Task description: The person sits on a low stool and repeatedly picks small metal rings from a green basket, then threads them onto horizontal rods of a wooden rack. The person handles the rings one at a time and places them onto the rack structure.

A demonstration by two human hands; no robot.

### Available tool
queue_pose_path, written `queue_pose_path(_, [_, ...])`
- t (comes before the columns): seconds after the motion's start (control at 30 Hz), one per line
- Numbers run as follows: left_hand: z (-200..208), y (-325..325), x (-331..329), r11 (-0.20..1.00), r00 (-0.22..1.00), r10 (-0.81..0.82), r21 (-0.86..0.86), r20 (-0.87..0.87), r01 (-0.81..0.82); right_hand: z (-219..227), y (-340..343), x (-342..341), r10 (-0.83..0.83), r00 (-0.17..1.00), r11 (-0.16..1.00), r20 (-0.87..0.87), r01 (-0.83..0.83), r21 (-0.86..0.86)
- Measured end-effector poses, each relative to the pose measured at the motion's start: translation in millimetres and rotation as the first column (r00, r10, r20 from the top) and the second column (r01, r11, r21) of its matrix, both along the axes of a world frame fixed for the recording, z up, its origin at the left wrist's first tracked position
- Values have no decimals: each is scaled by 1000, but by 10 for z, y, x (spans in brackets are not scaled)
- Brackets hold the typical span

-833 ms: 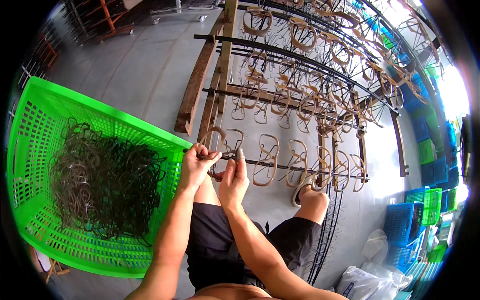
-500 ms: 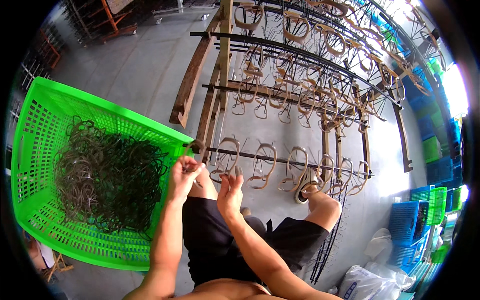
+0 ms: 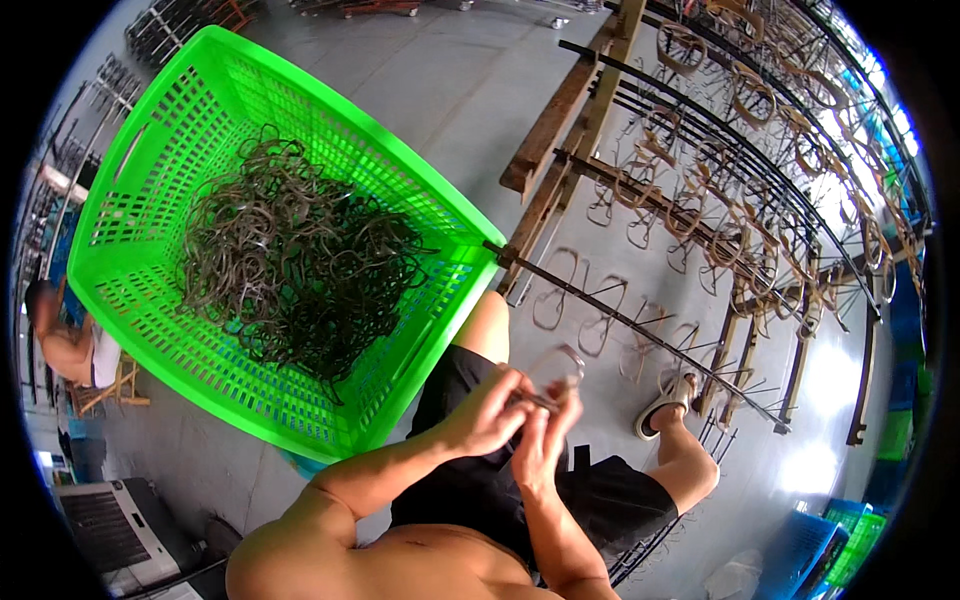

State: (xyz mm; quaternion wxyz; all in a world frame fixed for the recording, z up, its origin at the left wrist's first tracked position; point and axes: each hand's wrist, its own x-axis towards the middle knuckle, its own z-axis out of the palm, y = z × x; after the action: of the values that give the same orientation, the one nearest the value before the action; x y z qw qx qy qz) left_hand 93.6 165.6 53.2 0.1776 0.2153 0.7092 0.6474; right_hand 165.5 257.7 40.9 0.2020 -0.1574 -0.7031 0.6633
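Observation:
My left hand (image 3: pixel 488 412) is closed, its fingertips pinching the near side of a thin loop-shaped frame (image 3: pixel 571 354). Against it my right hand (image 3: pixel 545 436) also grips the frame, its fingertips blurred by motion. The brownish frame stands up above my fingers, over my lap; its exact kind is unclear. Just beyond my hands runs a black rod (image 3: pixel 640 322) with several similar loop frames (image 3: pixel 601 318) hanging from it. To my left, a green slotted basket (image 3: pixel 390 135) holds a tangled heap of brown and dark curved pieces (image 3: pixel 290 250).
A wooden rack (image 3: pixel 590 120) with further rods of hanging loop frames fills the far right. Blue crates (image 3: pixel 806 545) and a green crate (image 3: pixel 858 550) stand at lower right. Another person (image 3: pixel 68 345) sits at the far left, near a black-and-grey appliance (image 3: pixel 122 530).
My view has turned left, so basket and rack appear farther right. My hands, apart before with a loop frame in the left, have come together on a frame above my lap.

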Motion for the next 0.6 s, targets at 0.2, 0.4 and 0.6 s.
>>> queue_pose_path(0.2, [275, 125, -71, 942, 912, -332, -136, -241, 307, 293, 572, 127, 61, 997, 812, -41, -26, 583])
queue_pose_path(0.4, [258, 444, -92, 945, 924, -317, -18, 214, 328, 406, 813, 175, -70, 992, 764, -109, 123, 633])
queue_pose_path(0.6, [386, 414, -391, 816, 806, -575, 25, 140, 578, 667, 1373, 401, 382, 873, 844, 303, -463, 271])
